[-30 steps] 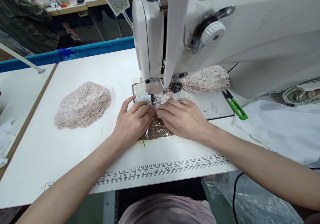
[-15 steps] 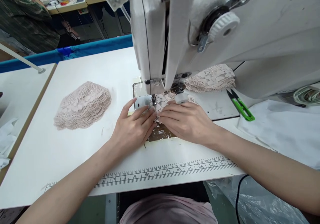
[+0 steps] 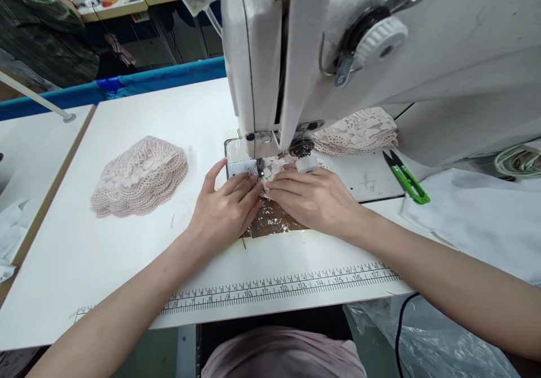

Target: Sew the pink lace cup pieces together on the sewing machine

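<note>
A piece of pale pink lace [image 3: 274, 167] lies under the presser foot [image 3: 260, 168] of a white sewing machine [image 3: 257, 74]. My left hand [image 3: 224, 206] lies flat left of the needle, index finger apart from the others, fingertips touching the lace's near edge and the metal needle plate [image 3: 240, 169]. From the right, my right hand [image 3: 315, 198] has its fingers close together on the same lace, holding it beside the foot; its thumb is hidden. Both hands' fingertips nearly meet just in front of the needle.
A stack of lace pieces [image 3: 139, 178] lies at left, another lace stack [image 3: 357, 132] behind the machine head. Green thread snips [image 3: 408, 179] and white cloth [image 3: 477, 214] are at right. A printed ruler [image 3: 253, 294] runs along the front edge. A person [image 3: 42, 34] stands far left.
The lace has moved slightly away from me under the foot, and my fingertips have shifted a little with it. The stacks and snips stay put.
</note>
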